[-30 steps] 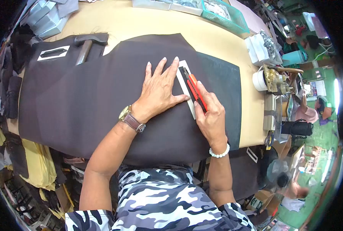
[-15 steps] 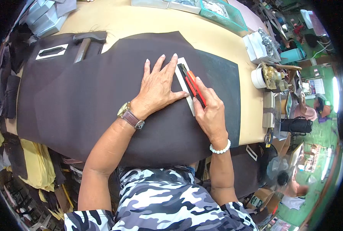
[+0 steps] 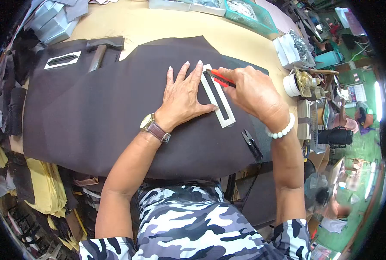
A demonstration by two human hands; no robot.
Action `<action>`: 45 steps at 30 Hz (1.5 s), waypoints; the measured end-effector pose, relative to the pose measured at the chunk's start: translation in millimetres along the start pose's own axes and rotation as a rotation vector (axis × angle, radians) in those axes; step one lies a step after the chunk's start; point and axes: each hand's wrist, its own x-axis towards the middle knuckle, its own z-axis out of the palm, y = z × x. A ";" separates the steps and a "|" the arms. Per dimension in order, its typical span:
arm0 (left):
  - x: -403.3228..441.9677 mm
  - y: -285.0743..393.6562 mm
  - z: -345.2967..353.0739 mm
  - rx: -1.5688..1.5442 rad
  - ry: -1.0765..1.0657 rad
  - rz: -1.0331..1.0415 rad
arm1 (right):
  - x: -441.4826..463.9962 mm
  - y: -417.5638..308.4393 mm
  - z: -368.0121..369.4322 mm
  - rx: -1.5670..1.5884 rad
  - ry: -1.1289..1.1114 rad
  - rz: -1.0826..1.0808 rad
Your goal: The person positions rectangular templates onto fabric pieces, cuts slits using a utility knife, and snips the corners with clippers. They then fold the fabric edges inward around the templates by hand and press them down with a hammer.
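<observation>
My left hand (image 3: 184, 99) lies spread on dark brown fabric (image 3: 110, 112), its fingertips and thumb pressing the left edge of a white rectangular frame (image 3: 228, 123) with a long narrow slot. In my right hand (image 3: 255, 91) is a red utility knife (image 3: 221, 79), gripped with the fingers wrapped round it. Its tip points left at the top end of the slot. A dark green cutting mat (image 3: 262, 125) shows under the fabric's right side. Small black thread snips (image 3: 252, 145) lie below my right hand.
A hammer (image 3: 98, 56) and another white slotted piece (image 3: 63, 60) rest on the fabric at the left. Along the back stands a teal basket (image 3: 262, 21). White boxes (image 3: 290, 54) and a white cup (image 3: 290, 86) are at the right edge.
My right hand has swung up and right, turning the knife from along the frame to nearly crosswise at its top end. The snips and the frame's slot have come into view.
</observation>
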 end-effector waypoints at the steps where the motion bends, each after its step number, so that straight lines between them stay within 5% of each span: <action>1: -0.1 -0.1 0.5 0.006 0.005 0.003 | 0.2 0.3 0.0 0.009 0.005 -0.021; 27: 3.6 -1.0 1.2 0.068 -0.073 -0.029 | -116.6 -10.6 10.3 -0.002 -0.100 0.192; 29: 5.6 0.1 -1.7 0.038 -0.107 -0.046 | -121.4 29.8 33.6 0.193 0.068 0.005; 31: 12.2 3.4 -17.3 0.004 -0.082 -0.057 | -118.2 42.7 29.9 0.456 0.034 0.092; 33: 14.5 3.4 -38.6 -0.012 0.014 -0.070 | -115.3 47.1 18.4 0.794 -0.225 0.455; 38: 15.3 -41.4 -86.2 0.254 0.053 -0.204 | -113.2 72.0 29.3 0.967 -0.257 0.380; 41: 3.4 -81.7 -86.1 0.454 0.033 -0.393 | -118.6 94.1 37.0 1.147 -0.060 0.350; 45: -4.0 -90.2 -78.7 0.367 0.021 -0.489 | -96.7 115.4 89.0 0.779 0.491 0.504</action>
